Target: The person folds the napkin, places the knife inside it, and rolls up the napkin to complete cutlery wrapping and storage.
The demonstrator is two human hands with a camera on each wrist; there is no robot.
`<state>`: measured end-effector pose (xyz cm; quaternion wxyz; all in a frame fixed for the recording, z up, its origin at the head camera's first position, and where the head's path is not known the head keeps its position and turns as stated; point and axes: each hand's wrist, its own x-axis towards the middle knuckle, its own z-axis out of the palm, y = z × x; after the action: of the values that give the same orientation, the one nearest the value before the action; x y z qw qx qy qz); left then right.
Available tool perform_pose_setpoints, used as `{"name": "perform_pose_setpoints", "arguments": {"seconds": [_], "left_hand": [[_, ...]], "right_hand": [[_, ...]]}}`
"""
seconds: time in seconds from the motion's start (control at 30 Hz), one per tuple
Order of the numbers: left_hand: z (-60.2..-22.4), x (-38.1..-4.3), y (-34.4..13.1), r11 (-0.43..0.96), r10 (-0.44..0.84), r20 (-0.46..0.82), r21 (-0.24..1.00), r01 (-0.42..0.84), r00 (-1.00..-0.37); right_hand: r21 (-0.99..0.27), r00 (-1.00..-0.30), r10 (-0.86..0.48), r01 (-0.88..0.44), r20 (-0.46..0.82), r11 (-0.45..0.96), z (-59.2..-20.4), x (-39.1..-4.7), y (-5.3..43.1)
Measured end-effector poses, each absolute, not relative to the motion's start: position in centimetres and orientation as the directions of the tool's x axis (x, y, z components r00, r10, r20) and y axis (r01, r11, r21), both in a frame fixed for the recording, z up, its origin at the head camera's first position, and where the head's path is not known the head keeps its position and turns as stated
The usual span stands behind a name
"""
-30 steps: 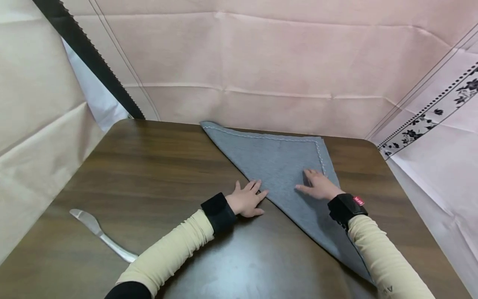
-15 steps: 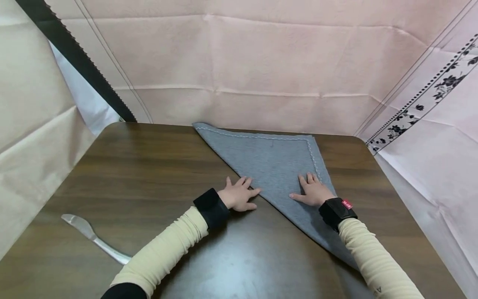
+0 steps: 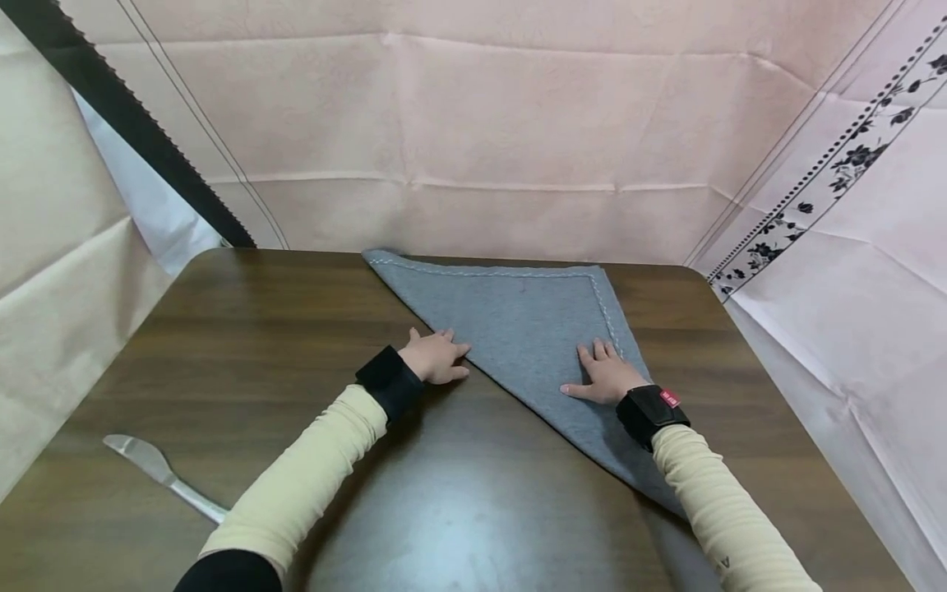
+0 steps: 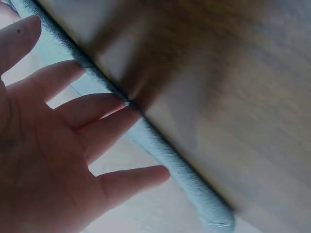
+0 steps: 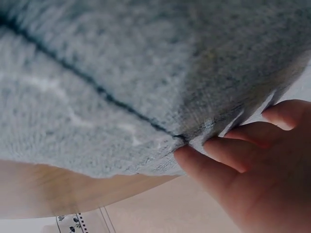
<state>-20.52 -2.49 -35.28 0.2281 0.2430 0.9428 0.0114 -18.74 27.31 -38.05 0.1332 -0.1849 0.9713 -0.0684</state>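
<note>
- From the head view I see a knife [image 3: 159, 475] near me on the table [image 3: 459, 510]; neither wrist view shows it.
- My left hand [image 3: 435, 358] lies flat, fingertips on the grey cloth's [image 3: 528, 329] folded edge.
- My right hand [image 3: 607, 376] presses spread on the cloth.

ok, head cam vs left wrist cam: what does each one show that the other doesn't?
Only the head view shows the whole scene: the grey cloth folded into a triangle on the brown table, the right hand flat on it, and a butter knife near the table's left edge.

Only the left wrist view shows, close up, the fingers spread, their tips at the cloth's thick folded edge.

Both show the left hand at that edge, the cloth and the table.
</note>
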Motion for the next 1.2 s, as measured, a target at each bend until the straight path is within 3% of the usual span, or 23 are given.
{"name": "perform_pose_setpoints", "arguments": {"seconds": [0.3, 0.43, 0.7, 0.97, 1.2], "left_hand": [[-34.7, -17.3, -1.8, 0.859, 0.468, -0.369, -0.024, 0.512, -0.803], [-34.8, -16.6, -1.9, 0.86, 0.47, -0.347, -0.027, 0.51, -0.812], [-35.0, -19.7, -3.0, 0.86, 0.509, -0.112, 0.023, 0.51, -0.854], [-36.1, -23.8, -5.7, 0.934, 0.352, -0.231, 0.154, 0.324, -0.907], [-36.3, -23.9, -7.4, 0.966, 0.256, -0.317, 0.112, 0.232, -0.913]], "right_hand": [[-0.258, -0.872, -0.382, -0.311, -0.305, 0.915, -37.0, -19.1, 27.9], [-0.258, -0.878, -0.353, -0.277, -0.323, 0.926, -36.6, -19.1, 28.3], [-0.257, -0.88, -0.322, -0.241, -0.348, 0.936, -36.4, -19.1, 28.2], [-0.244, -0.876, -0.323, -0.246, -0.36, 0.938, -36.5, -19.1, 27.0], [-0.279, -0.869, -0.329, -0.234, -0.37, 0.931, -36.6, -19.1, 26.8]]}}
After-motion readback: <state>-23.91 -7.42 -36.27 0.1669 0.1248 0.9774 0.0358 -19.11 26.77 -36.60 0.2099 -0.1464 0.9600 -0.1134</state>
